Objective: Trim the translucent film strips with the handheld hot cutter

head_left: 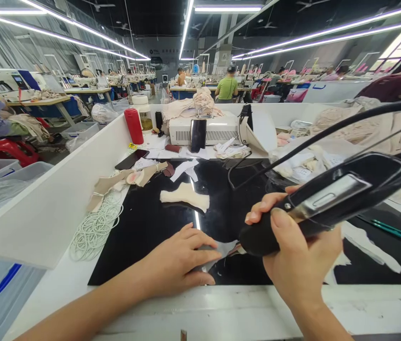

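Note:
My right hand [294, 246] is closed around a black hand-held tool [328, 199] with a cord, its tip lowered to a small grey fabric piece [221, 248] on the black glossy mat [143, 227]. My left hand [179, 260] rests on the mat with fingers pressed together, pinning that grey piece by its edge. A cream fabric piece [186, 195] lies further back on the mat.
A coil of white elastic cord [95, 227] lies left of the mat. A white divider wall [54, 199] runs along the left. At the back stand a red thread cone [134, 125], a white box machine [203, 130] and fabric scraps. Other workers sit far off.

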{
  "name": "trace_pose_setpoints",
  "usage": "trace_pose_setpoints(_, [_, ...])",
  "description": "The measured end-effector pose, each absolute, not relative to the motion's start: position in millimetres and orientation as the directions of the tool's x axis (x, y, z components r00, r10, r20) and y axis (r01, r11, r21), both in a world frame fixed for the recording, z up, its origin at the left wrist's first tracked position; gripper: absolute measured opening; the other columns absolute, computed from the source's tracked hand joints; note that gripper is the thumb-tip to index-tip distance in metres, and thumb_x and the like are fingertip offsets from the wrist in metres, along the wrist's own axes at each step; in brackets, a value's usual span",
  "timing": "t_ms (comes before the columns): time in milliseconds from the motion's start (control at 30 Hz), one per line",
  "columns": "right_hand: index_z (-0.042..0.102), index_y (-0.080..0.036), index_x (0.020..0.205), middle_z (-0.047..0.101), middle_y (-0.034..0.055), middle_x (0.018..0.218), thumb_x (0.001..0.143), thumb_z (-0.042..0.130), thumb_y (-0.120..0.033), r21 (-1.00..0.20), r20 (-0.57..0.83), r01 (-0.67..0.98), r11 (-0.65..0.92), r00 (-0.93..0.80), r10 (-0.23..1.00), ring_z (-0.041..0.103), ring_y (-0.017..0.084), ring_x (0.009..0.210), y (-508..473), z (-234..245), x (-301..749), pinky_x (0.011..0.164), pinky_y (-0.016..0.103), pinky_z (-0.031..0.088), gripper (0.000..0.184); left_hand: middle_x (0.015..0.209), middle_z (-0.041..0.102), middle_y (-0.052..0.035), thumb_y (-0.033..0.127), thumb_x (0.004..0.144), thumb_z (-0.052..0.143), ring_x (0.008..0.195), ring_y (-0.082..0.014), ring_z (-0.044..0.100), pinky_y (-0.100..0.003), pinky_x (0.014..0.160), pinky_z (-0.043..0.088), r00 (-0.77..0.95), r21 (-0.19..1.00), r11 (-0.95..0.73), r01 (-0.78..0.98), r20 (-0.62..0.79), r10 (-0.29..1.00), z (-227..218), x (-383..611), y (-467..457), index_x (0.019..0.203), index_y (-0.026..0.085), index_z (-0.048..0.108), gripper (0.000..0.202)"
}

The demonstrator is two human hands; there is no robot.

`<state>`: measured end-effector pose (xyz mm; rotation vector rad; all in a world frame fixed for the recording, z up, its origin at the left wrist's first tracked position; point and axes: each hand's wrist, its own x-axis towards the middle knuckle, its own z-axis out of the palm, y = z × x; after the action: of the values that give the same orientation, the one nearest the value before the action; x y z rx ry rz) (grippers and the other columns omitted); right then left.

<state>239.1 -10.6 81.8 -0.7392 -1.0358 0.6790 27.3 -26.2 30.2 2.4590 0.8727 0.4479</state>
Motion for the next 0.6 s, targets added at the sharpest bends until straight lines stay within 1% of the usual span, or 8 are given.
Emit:
trace_pose_setpoints(100, [0.06, -0.027, 0.112, 0.069, -0.0065, 0.082, 0.088, 0.086, -0.033, -0.8, 0.505, -0.157, 0.578, 0.344, 0.792, 0.066, 0.016, 0.063, -11, 79, 239, 0.064, 0.036, 0.058, 0.037, 0.148, 0.067, -0.0112, 0.04, 0.102, 0.075, 0.139, -0.0311, 0.061, -0.065, 0.132, 0.026, 0.745, 0.546, -0.676, 0.495, 0.133, 0.653, 32, 26, -26, 0.148, 0.03, 0.066, 0.048])
trace_pose_setpoints(233, [0.059, -0.027, 0.115, 0.07, -0.006, 0.084, 0.089, 0.086, -0.035, -0.81, 0.501, -0.149, 0.568, 0.33, 0.8, 0.066, 0.015, 0.064, -12, 77, 237, 0.064, 0.035, 0.058, 0.038, 0.149, 0.066, -0.0116, 0.039, 0.103, 0.074, 0.14, -0.0316, 0.06, -0.068, 0.132, 0.023, 0.748, 0.539, -0.669, 0.511, 0.105, 0.656, 32, 26, -26, 0.148, 0.027, 0.066, 0.047])
trace_pose_setpoints(433, [0.058, -0.027, 0.115, 0.07, -0.0055, 0.086, 0.09, 0.084, -0.032, -0.81, 0.502, -0.154, 0.565, 0.316, 0.805, 0.066, 0.015, 0.064, -12, 77, 237, 0.064, 0.034, 0.059, 0.036, 0.149, 0.065, -0.0099, 0.037, 0.102, 0.076, 0.14, -0.0315, 0.061, -0.069, 0.132, 0.022, 0.741, 0.532, -0.663, 0.527, 0.094, 0.665, 32, 25, -27, 0.148, 0.029, 0.066, 0.048])
trace_pose_setpoints(600, [0.06, -0.027, 0.111, 0.069, -0.0065, 0.082, 0.088, 0.085, -0.032, -0.789, 0.523, -0.107, 0.605, 0.4, 0.753, 0.066, 0.015, 0.064, -4, 80, 246, 0.064, 0.034, 0.058, 0.035, 0.147, 0.066, -0.0088, 0.034, 0.103, 0.074, 0.138, -0.0299, 0.062, -0.068, 0.132, 0.024, 0.737, 0.53, -0.662, 0.53, 0.097, 0.669, 32, 24, -28, 0.147, 0.03, 0.067, 0.044])
